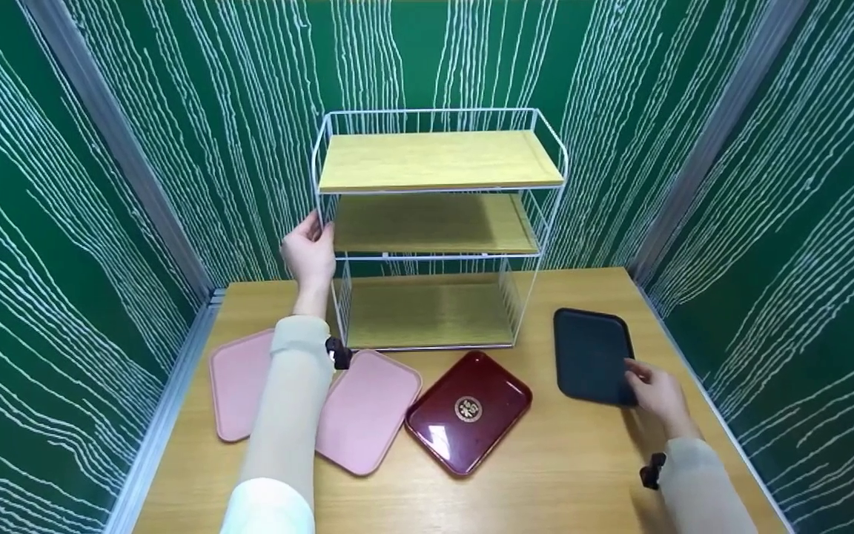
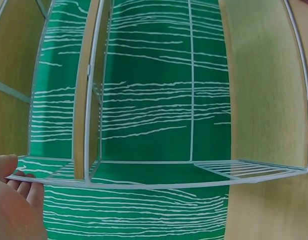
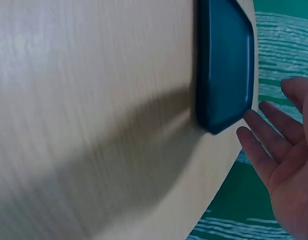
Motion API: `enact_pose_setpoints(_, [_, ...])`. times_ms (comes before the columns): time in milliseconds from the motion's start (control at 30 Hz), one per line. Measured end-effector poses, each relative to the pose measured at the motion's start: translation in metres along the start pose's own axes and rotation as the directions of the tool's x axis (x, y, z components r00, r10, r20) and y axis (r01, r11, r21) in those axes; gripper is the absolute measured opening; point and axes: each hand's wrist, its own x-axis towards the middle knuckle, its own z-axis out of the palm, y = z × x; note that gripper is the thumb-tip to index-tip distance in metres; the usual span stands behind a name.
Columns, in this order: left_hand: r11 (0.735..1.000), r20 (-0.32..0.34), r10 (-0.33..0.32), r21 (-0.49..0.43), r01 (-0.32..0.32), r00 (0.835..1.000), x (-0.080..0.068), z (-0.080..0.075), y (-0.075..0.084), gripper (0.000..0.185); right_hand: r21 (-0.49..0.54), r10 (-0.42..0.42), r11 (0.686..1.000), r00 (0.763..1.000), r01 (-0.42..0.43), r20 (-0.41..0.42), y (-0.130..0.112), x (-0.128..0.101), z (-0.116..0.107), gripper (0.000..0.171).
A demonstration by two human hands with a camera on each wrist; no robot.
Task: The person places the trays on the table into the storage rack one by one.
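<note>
My left hand (image 1: 308,248) grips the left front post of a white wire rack (image 1: 434,159) with three wooden shelves. In the left wrist view the thumb and curled fingers of that hand (image 2: 16,207) lie on either side of the wire. At the right, my right hand (image 1: 660,400) is at the near right corner of a dark tray (image 1: 591,356). The right wrist view has the fingers of this hand (image 3: 289,160) spread and mostly straight beside the tray's corner; whether they touch it I cannot tell.
A dark red tray (image 1: 501,393) with a gold emblem lies before the rack. Left of it is a pink tray (image 1: 371,415), and a second pink tray (image 1: 238,386) is partly behind my left forearm. Green walls with white wavy lines enclose the wooden table (image 1: 545,475).
</note>
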Motion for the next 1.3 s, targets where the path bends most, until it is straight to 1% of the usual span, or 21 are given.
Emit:
enact_pose_setpoints(67, [1.000,-0.025,0.018,0.012,-0.017,1.000,0.001,0.000,-0.001,0.037,-0.003,0.009,1.000,1.000,-0.009,-0.017,0.006,0.001,0.000,0.050])
enact_pose_setpoints(167, [0.999,-0.052,0.039,0.019,-0.038,0.998,0.003,0.000,-0.004,0.033,0.020,0.046,0.999,0.999,-0.046,-0.028,0.012,0.001,-0.001,0.052])
enact_pose_setpoints(233, [0.999,-0.059,0.038,0.022,-0.037,0.998,0.004,0.000,-0.005,0.032,0.038,0.072,0.997,0.996,-0.070,-0.051,0.015,0.001,-0.001,0.052])
enact_pose_setpoints(367, [0.999,-0.062,0.024,0.027,-0.022,0.998,0.003,0.000,-0.006,0.031,0.078,0.094,0.993,0.989,-0.085,-0.114,0.019,0.000,0.000,0.054])
enact_pose_setpoints(467, [0.999,-0.064,0.024,0.033,-0.022,0.998,0.003,0.000,-0.005,0.030,0.119,0.114,0.988,0.984,-0.098,-0.136,0.022,-0.001,0.001,0.056])
enact_pose_setpoints(567, [0.999,-0.059,0.026,0.036,-0.024,0.998,0.003,0.001,-0.004,0.030,0.148,0.150,0.980,0.980,-0.131,-0.127,0.024,-0.002,0.001,0.058])
enact_pose_setpoints(633, [0.999,-0.056,0.023,0.041,-0.021,0.998,0.003,0.002,-0.003,0.029,0.177,0.186,0.970,0.977,-0.166,-0.105,0.027,-0.003,0.002,0.061])
enact_pose_setpoints(733, [0.998,-0.063,0.020,0.057,-0.017,0.998,0.004,0.003,-0.003,0.029,0.260,0.252,0.937,0.967,-0.232,-0.046,0.030,-0.003,0.003,0.066])
enact_pose_setpoints(833, [0.998,-0.066,0.012,0.061,-0.008,0.998,0.005,0.003,-0.004,0.029,0.321,0.290,0.907,0.957,-0.273,-0.007,0.032,-0.003,0.006,0.068])
enact_pose_setpoints(900, [0.999,-0.064,0.002,0.053,0.001,0.998,0.004,0.002,-0.004,0.029,0.328,0.295,0.903,0.955,-0.276,-0.008,0.033,-0.002,0.009,0.067])
enact_pose_setpoints(1033, [0.999,-0.065,0.006,0.049,-0.003,0.998,0.005,0.001,-0.004,0.028,0.285,0.275,0.927,0.959,-0.244,-0.071,0.034,-0.001,0.014,0.065])
enact_pose_setpoints(1133, [0.999,-0.061,0.010,0.050,-0.007,0.998,0.005,0.000,-0.005,0.027,0.273,0.275,0.932,0.957,-0.240,-0.096,0.034,-0.001,0.016,0.064])
enact_pose_setpoints(1300, [0.999,-0.048,-0.009,0.050,0.012,0.999,0.004,0.001,-0.008,0.027,0.317,0.334,0.900,0.940,-0.299,-0.064,0.038,-0.004,0.019,0.066])
